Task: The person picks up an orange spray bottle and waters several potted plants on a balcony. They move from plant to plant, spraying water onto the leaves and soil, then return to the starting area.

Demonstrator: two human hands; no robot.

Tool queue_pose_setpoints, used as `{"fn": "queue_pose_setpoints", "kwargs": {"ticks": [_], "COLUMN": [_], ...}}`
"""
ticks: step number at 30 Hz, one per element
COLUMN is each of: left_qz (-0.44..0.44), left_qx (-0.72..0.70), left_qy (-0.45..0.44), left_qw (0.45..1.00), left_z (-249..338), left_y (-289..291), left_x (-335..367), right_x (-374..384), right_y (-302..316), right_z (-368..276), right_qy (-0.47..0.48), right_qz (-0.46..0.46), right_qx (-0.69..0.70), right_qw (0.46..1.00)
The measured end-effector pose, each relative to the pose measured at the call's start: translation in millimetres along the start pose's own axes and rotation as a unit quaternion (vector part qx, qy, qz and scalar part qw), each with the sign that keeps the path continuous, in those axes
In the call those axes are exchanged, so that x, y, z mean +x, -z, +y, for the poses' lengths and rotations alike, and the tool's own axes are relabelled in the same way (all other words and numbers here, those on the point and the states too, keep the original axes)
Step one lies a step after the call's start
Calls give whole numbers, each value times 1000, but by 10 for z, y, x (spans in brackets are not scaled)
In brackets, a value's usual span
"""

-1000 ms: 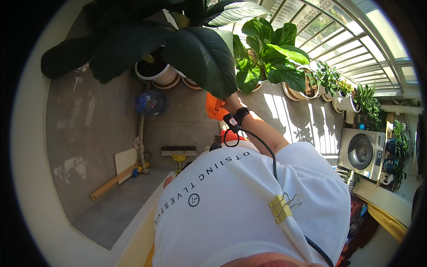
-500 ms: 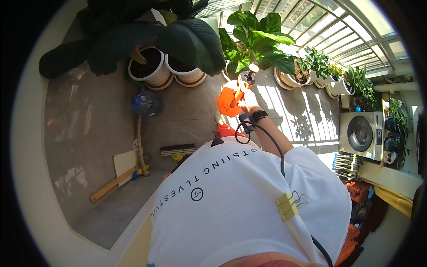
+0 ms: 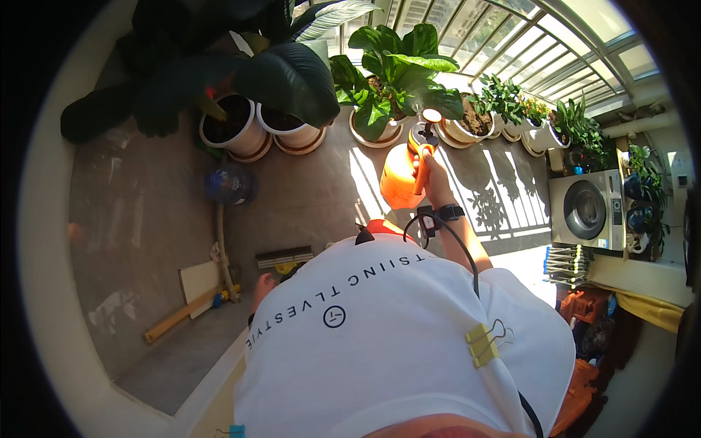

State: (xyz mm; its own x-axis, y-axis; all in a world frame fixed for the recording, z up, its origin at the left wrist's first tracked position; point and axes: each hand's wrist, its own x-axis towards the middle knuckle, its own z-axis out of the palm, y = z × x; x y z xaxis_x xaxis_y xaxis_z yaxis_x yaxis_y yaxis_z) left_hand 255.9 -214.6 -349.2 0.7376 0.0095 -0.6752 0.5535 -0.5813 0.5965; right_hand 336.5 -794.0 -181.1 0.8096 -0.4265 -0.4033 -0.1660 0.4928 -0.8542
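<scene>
My right hand (image 3: pixel 437 174) is wrapped round the handle of an orange pressure sprayer (image 3: pixel 399 181), held out in front of me. The sprayer's dark head and pale round nozzle (image 3: pixel 431 115) point away from me, toward the potted plants. Just beyond it stands a bright green broad-leaved plant (image 3: pixel 405 69) in a white pot (image 3: pixel 376 137). Another white pot (image 3: pixel 460 131), with bare brown soil, sits right by the nozzle. My left hand (image 3: pixel 264 283) hangs low at my left side, partly hidden by my shirt; its fingers are too unclear to read.
Large dark-leaved plants in white pots (image 3: pixel 292 137) stand at the far left. A clear blue-tinted water jug (image 3: pixel 230 185) rests on the grey floor near a wooden strip (image 3: pixel 182 309). Smaller potted plants line the railing (image 3: pixel 504 44). At the right is a washing machine (image 3: pixel 588 208).
My right hand and the sprayer have moved to the right, the sprayer now more upright in view. The whole view has shifted slightly. My left hand has come into sight beside my shirt.
</scene>
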Motion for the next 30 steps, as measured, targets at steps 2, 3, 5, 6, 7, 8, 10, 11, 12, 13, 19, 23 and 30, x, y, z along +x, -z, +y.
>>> {"fn": "queue_pose_setpoints", "kwargs": {"ticks": [2, 3, 5, 6, 7, 8, 10, 11, 12, 13, 19, 23, 30], "left_qz": [3, 6, -2, -5, -18, -29, -55, -66, -78, -67, -90, -116, -116], "left_qx": [13, 26, 11, 0, 18, 36, 22, 11, 6, 25, 27, 43, 43], "left_qy": [-23, -38, -78, -93, -131, -150, -195, -235, -233, -278, -302, -253, -259], "left_qw": [1000, 999, 997, 996, 991, 988, 979, 970, 969, 958, 949, 960, 958], "left_z": [408, 635, 1108, 1356, 1610, 1868, 2409, 2674, 2918, 3117, 3655, 3484, 3635], "left_y": [6, -8, -62, -99, -146, -201, -366, -443, -523, -591, -1034, -1294, -1571], "left_x": [18, 32, 65, 101, 132, 159, 209, 218, 211, 185, 85, 110, 79], "right_x": [-37, -42, -30, -8, -14, -12, -8, 12, 46, 75, 235, 258, 442], "right_y": [52, 84, 147, 165, 200, 233, 354, 402, 459, 526, 1003, 1305, 1584], "right_z": [-171, -275, -501, -611, -715, -817, -1065, -1170, -1271, -1348, -1484, -1437, -1275], "right_qy": [25, 44, 32, 22, 33, 63, 93, 100, 107, 106, 85, 65, -16], "right_qz": [-14, -33, -39, -32, -34, -50, -69, -63, -64, -43, -18, -22, -83], "right_qx": [-3, 1, 24, 33, 17, 10, -20, -11, 3, 2, -26, -103, -161], "right_qw": [1000, 998, 998, 999, 999, 997, 993, 993, 992, 993, 996, 992, 983]}}
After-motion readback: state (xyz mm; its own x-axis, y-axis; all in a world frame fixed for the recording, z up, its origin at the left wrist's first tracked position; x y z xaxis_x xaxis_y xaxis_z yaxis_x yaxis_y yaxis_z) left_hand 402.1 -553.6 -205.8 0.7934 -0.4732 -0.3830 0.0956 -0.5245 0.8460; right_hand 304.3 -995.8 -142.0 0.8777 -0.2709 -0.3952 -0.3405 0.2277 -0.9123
